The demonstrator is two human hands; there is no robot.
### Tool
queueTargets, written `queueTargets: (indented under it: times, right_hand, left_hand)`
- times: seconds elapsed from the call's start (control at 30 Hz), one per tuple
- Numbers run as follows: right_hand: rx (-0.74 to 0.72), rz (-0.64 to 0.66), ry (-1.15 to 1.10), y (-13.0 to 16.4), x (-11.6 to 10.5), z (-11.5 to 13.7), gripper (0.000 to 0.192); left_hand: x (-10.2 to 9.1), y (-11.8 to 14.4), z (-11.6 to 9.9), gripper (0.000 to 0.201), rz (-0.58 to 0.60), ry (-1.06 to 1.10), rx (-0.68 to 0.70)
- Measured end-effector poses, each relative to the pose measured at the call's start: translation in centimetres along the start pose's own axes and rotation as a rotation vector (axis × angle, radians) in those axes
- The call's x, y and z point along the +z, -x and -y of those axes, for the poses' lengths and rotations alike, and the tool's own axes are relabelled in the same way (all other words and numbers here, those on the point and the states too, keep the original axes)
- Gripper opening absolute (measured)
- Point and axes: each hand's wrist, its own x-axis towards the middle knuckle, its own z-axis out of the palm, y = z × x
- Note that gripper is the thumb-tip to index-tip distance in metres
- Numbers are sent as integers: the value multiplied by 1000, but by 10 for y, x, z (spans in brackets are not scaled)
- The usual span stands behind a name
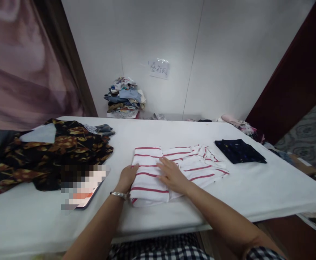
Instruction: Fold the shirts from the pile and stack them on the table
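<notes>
A white shirt with red stripes (pixel 148 182) lies in front of me, its left part folded over into a layered panel and its collar end spread to the right. At the panel's left edge, my left hand (pixel 128 177) grips the fabric, with some of its fingers hidden by the cloth. My right hand (pixel 173 177) rests palm down across the panel's right edge, fingers apart and pressing lightly on the stripes. To the right of the shirt is a dark folded garment (pixel 240 151), which neither hand touches.
The white-covered table (pixel 242 195) carries a heap of dark floral clothes (pixel 65 144) at the left. A phone (pixel 89 187), partly blurred out, lies beside them. Behind the table stands a tall clothes stack (pixel 125 95) below a paper sign (pixel 159 69). More clothes (pixel 239 124) lie at the far right edge.
</notes>
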Motion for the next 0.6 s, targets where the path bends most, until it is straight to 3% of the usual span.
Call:
queueTargets:
  times: [0.07, 0.13, 0.3, 0.47, 0.6]
  right_hand:
    - [49, 188, 43, -1, 10, 5, 54]
    - [105, 253, 42, -1, 13, 8, 54]
    - [135, 58, 30, -1, 8, 17, 56]
    - [144, 220, -35, 0, 13, 22, 56]
    - [168, 97, -140, -2, 11, 25, 55]
  left_hand:
    - [0, -2, 5, 38, 7, 66, -24]
    - [1, -3, 7, 36, 17, 132, -37]
    - [3, -3, 6, 38, 45, 248, -47]
    - [2, -2, 5, 40, 79, 377, -72]
    - [-3, 2, 2, 33, 74, 474, -126]
